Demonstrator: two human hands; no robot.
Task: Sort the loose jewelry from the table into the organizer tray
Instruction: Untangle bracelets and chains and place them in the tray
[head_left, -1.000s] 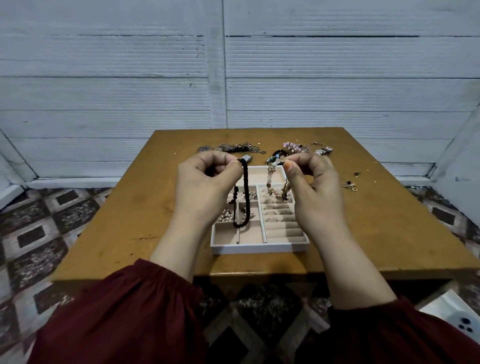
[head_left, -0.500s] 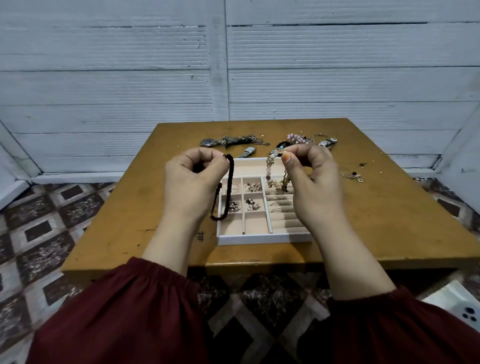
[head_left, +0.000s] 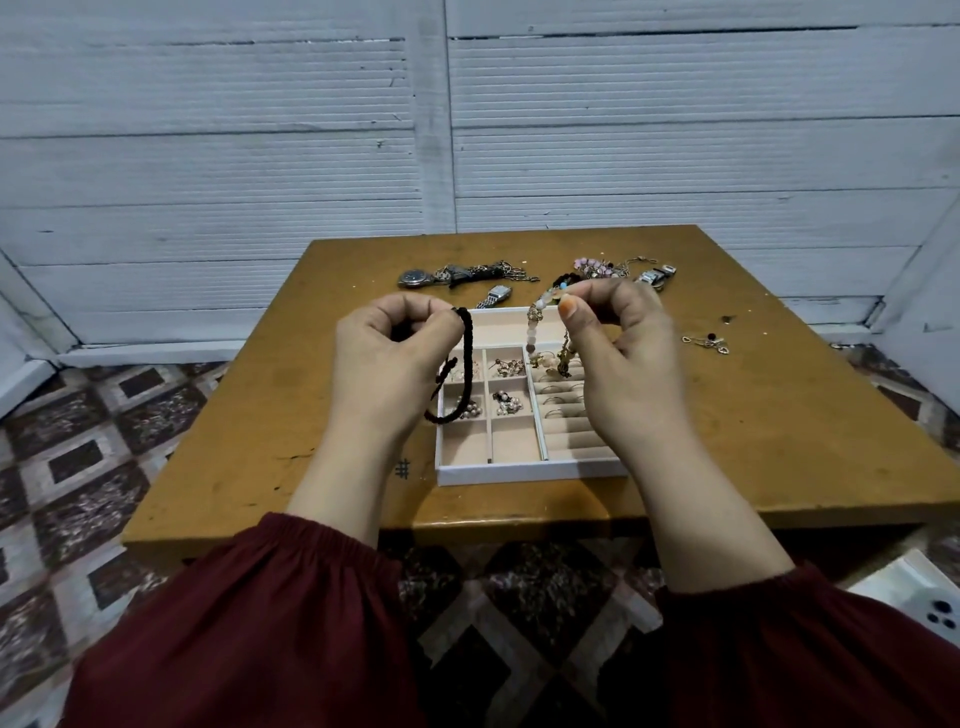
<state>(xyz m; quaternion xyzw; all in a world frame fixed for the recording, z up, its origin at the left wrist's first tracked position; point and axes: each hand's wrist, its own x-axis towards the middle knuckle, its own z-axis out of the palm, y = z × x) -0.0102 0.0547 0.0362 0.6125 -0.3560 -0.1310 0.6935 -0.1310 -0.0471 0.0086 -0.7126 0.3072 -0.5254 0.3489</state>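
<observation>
Step in hand: two pieces held aloft, well apart, above the white, beige-lined organizer tray, which sat near the front edge of the brown wooden desk. Left hand was closed, thumb and forefinger pinching the top of a black braided cord bracelet; its loop hung over the tray's left small compartments. Right hand was closed, fingertips pinching a strand of pale round stone beads that dangled over the tray's middle, with a thin gold-toned chain hanging just beside it. Judged: both pieces were ready for placing. The next move calls for lowering each into a roomy section, likely the wide rear compartment, and letting go without snagging neighbours. Much lay loose along the desk's far edge: a grey metal watch, a pink bead cluster, and small gold pieces at right. Could not tell whether chain and beads were one piece. The right hand hid part of the ring rolls, and the contents of the small compartments were too small to identify.
</observation>
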